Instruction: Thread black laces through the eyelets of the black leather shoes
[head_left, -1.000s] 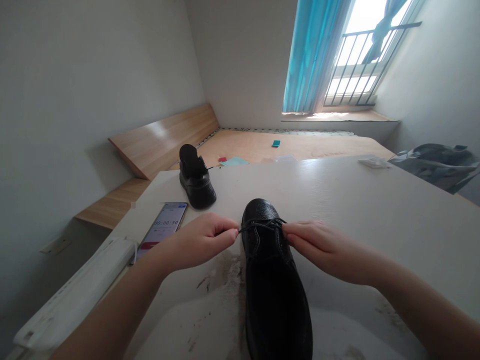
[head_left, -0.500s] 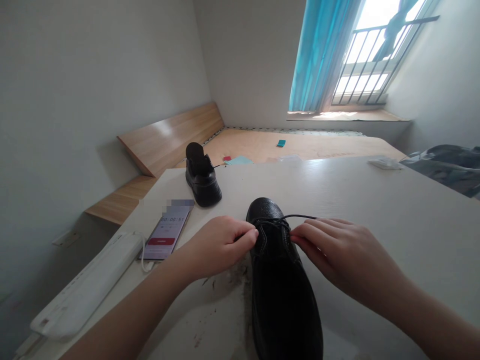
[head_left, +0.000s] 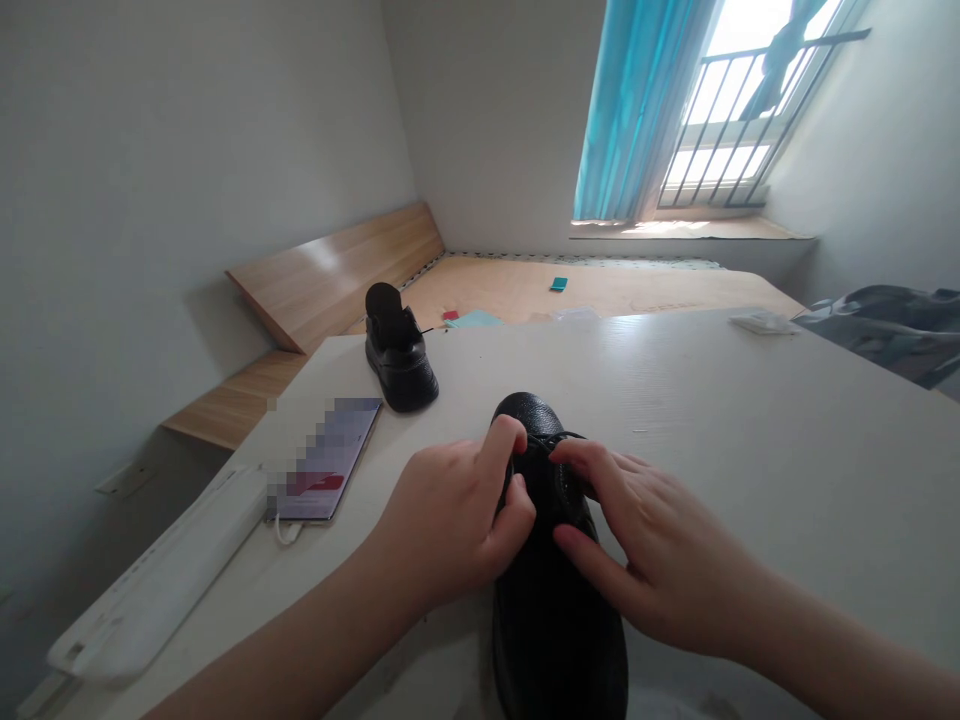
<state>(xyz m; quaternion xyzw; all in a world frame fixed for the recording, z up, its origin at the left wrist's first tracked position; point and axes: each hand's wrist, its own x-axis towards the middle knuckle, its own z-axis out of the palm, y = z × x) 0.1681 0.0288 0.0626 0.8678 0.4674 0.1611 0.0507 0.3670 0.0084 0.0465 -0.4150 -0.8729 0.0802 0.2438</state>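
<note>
A black pebbled-leather lace-up shoe (head_left: 559, 640) lies lengthwise on the white table (head_left: 712, 400), directly in front of me. My left hand (head_left: 457, 525) curls around the lacing from the near left, and its thumb and fingers close over the black shoelace (head_left: 559, 437). Most of the lace is hidden by my fingers. My right hand (head_left: 645, 560) presses in from the right, with its index fingertip on the lacing and its thumb lower on the shoe's upper.
A second black shoe (head_left: 400, 360) stands farther back on the table. Left of my hands lie a smartphone (head_left: 326, 460) with a blurred screen and a white power strip (head_left: 157, 570). A wooden bed frame (head_left: 337, 270) lies beyond the table.
Both hands have moved inward and now meet over the lacing. The stretched loop of lace that showed to the right is gone from view.
</note>
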